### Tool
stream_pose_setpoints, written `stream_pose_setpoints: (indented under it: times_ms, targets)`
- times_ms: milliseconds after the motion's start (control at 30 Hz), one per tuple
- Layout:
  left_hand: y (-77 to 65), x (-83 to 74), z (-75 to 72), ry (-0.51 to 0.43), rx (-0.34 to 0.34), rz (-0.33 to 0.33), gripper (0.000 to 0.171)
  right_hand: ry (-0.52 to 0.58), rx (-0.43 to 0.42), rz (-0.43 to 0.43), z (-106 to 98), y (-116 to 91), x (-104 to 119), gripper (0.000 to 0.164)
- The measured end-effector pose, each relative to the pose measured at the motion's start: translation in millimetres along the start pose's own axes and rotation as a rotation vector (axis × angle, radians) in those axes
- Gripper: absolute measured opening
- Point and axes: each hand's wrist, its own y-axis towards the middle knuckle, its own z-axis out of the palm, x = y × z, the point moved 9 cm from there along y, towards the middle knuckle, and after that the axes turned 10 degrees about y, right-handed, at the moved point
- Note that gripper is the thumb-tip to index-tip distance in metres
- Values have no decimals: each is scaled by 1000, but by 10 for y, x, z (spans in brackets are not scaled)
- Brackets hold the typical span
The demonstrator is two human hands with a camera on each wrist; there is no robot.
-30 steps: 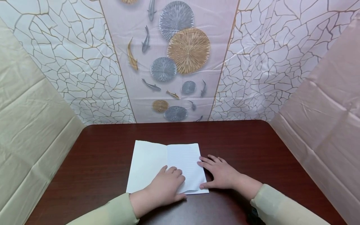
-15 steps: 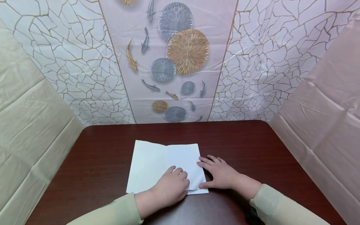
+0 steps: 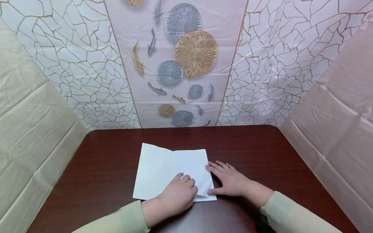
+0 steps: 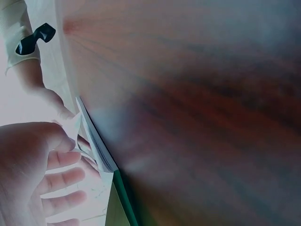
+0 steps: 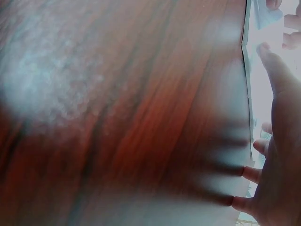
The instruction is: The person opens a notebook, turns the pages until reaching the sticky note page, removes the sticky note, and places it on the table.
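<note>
An open notebook lies on the table, its left side blank and its right page ruled with lines. My left hand is over the lower middle of it. Thumb and index finger pinch the lower edge of the lined page, which curls up a little there; the left wrist view shows this lifted page between the notebook and the fingers. Along the right edge, my right hand rests with fingers spread, fingertips and thumb on the page's margin. Part of the notebook's lower edge is hidden behind the left hand.
The dark red-brown table has rounded far corners. Behind it hangs a patterned cloth with fish and round motifs. Plain beige cloth walls slant in at both sides.
My left hand has slid to the right along the lower page, its fingers curling in more. The notebook's left side has risen slightly. The right hand stays in place.
</note>
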Motion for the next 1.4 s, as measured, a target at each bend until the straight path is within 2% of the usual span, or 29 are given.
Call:
stream_pose_setpoints:
  times_ms: [267,467,733,1000,1133,1400]
  targets:
    - [-23,43,-6,-8,-1,-33,15,22,-16,19,-71,-14,-79,103]
    - [-61,79,-25,-30,-31,-58,13,25,-25,13,-101,-36,-111,102]
    - [-92,195,-69,-91,-43,-138,13,14,5,8,-39,-50,-111,99]
    - [-92,416,-207,-158,-56,-254,13,7,4,-23,-13,-18,-83,98]
    - [-111,567,-312,-167,-87,-314,17,7,5,-20,0,-2,-94,99]
    - [-210,871,-539,-162,-177,-413,9,14,4,-28,-17,2,-92,101]
